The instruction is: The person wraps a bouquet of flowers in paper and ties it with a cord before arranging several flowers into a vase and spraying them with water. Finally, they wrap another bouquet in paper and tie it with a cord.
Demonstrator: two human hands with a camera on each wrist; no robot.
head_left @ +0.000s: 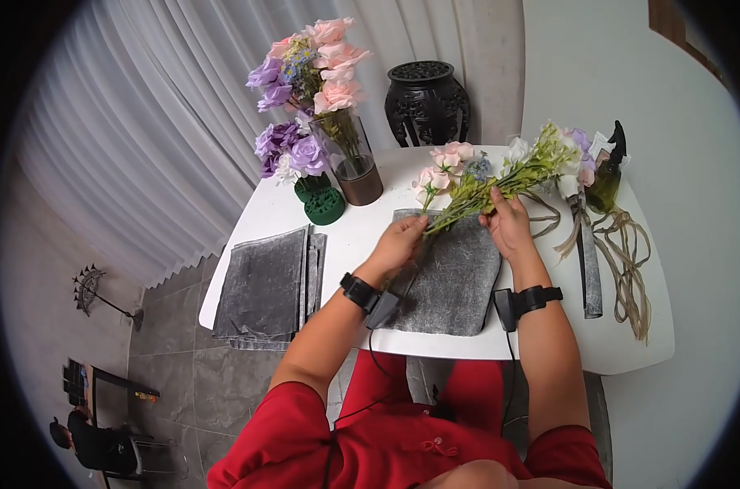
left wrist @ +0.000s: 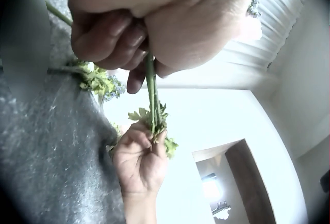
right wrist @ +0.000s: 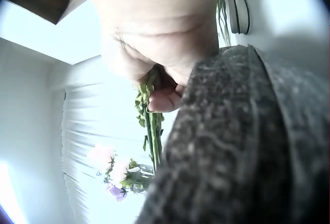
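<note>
Both hands hold a bunch of artificial flowers (head_left: 541, 167) with green leaves and pale blooms, slanting up to the right over the table. My left hand (head_left: 402, 243) grips the lower ends of the green stems (left wrist: 151, 82). Higher up, among the leaves, my right hand (head_left: 512, 226) pinches the stems between thumb and fingers, as the right wrist view also shows. Under the hands lies a dark grey sheet of wrapping material (head_left: 447, 289). Pale pink roses (head_left: 443, 167) and small blue flowers (head_left: 478, 168) lie just behind the bunch.
A stack of grey sheets (head_left: 260, 281) lies at the table's left. Behind it stand a glass vase (head_left: 355, 167) of roses and green foam blocks (head_left: 325, 207). At right are a spray bottle (head_left: 606, 183), a rolled grey sheet (head_left: 590, 269) and raffia strands (head_left: 631, 277).
</note>
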